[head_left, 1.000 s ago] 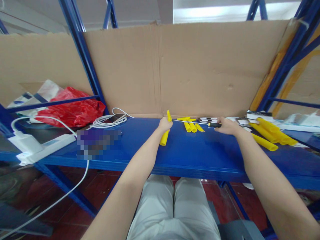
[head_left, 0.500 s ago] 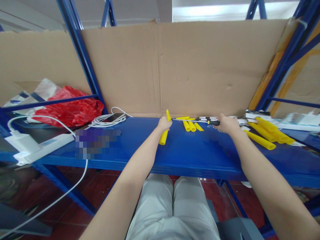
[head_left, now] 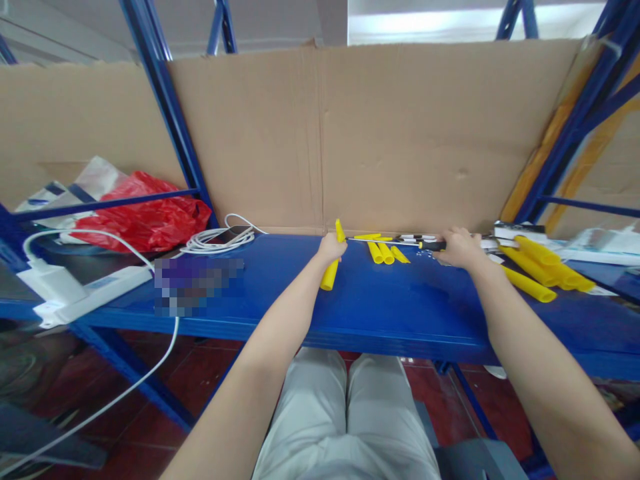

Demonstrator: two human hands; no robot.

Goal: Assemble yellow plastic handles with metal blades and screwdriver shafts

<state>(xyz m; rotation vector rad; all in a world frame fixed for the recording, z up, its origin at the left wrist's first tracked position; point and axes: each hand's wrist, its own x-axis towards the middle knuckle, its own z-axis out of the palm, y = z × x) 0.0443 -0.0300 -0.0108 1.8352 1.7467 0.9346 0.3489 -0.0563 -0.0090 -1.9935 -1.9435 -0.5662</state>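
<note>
My left hand (head_left: pixel 332 248) is closed around a yellow tube (head_left: pixel 329 276), whose narrow top sticks up above the fingers. My right hand (head_left: pixel 461 247) has its fingers closed at the end of the black handle of a screwdriver (head_left: pixel 433 246). The long thin shaft points left toward my left hand; whether its tip touches the tube is unclear. Between my hands, several short yellow tubes (head_left: pixel 385 253) lie near the back of the blue bench (head_left: pixel 380 300). More yellow tubes (head_left: pixel 537 263) are piled to the right of my right hand.
A cardboard sheet (head_left: pixel 400 133) stands behind the bench between blue metal posts. On the left are a red plastic bag (head_left: pixel 145 213), a coiled white cable (head_left: pixel 215 243) and a white power strip (head_left: pixel 107 290). Small dark and silver items (head_left: pixel 517 231) sit at the back right.
The view shifts slightly, moving the scene a little to the right. My right hand's fingers change pose slightly beside the handle. My left hand keeps the same grip on the yellow tube.
</note>
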